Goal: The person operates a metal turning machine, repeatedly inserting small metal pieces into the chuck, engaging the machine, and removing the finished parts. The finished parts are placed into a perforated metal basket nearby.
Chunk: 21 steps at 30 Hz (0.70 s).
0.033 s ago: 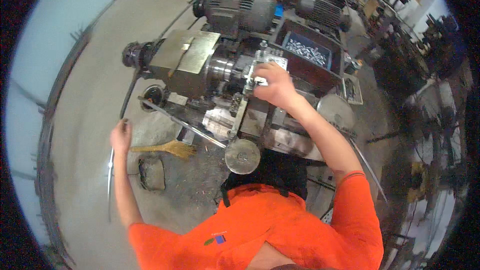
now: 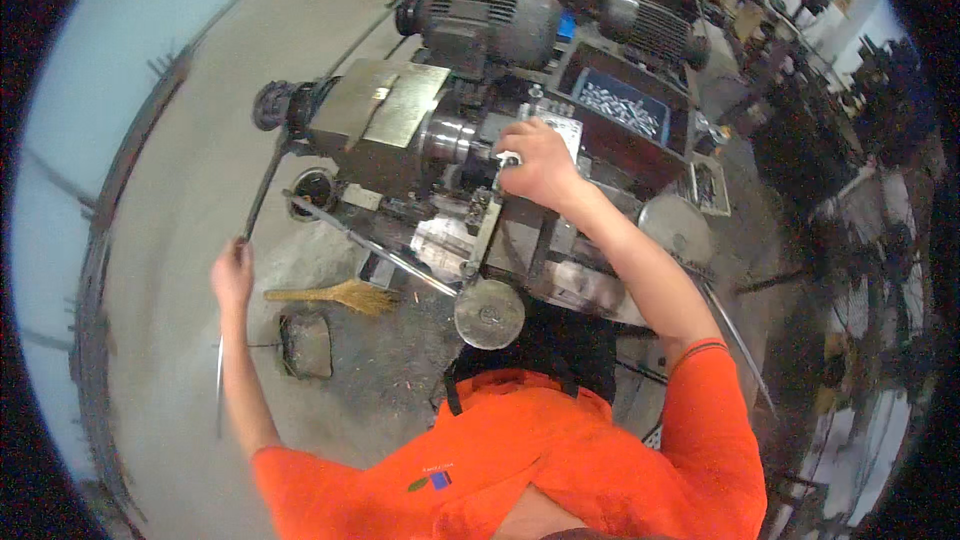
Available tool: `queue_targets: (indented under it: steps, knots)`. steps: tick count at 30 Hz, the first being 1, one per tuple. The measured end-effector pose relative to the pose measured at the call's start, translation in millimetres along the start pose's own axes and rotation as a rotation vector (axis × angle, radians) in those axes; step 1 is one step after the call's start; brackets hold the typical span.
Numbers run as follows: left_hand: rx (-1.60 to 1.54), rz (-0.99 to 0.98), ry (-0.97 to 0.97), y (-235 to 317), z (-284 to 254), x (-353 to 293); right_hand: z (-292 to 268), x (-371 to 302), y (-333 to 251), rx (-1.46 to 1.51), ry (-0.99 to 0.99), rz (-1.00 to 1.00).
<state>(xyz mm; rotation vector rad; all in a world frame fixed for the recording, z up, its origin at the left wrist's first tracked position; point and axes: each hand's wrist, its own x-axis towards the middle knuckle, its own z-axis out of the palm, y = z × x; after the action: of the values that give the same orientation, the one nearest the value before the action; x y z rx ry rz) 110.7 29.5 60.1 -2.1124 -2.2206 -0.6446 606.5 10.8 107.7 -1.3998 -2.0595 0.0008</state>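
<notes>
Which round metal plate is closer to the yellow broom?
The left plate, right of the broom; the other plate sits farther off, beyond the right forearm.

The left hand [image 2: 233, 280] is gripping a dark bar [image 2: 265, 190] that is slanting up toward the machine's [image 2: 517, 240] left end. The right hand [image 2: 542, 166] is curling its fingers over the middle of the machine, just right of the shiny chuck [image 2: 449, 138]. A steel disc [image 2: 489, 314] is sitting near the person's [image 2: 530, 450] waist, and a lever [image 2: 378, 247] is running off leftward from it. A broom [image 2: 335, 295] is lying on the floor; beyond the right hand, small bright parts [image 2: 612, 105] are lying in a tray [image 2: 645, 96].
</notes>
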Motion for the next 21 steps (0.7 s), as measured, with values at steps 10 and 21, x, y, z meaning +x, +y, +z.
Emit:
queue_targets:
  steps: [10,21]
  knots:
    - [0.145,-0.413,-0.001,-85,20,-71,56,40,-1,-0.222,-0.253,0.143]
    - [0.132,-0.412,-0.060,5,15,-106,50,39,-4,-0.318,-0.380,0.135]
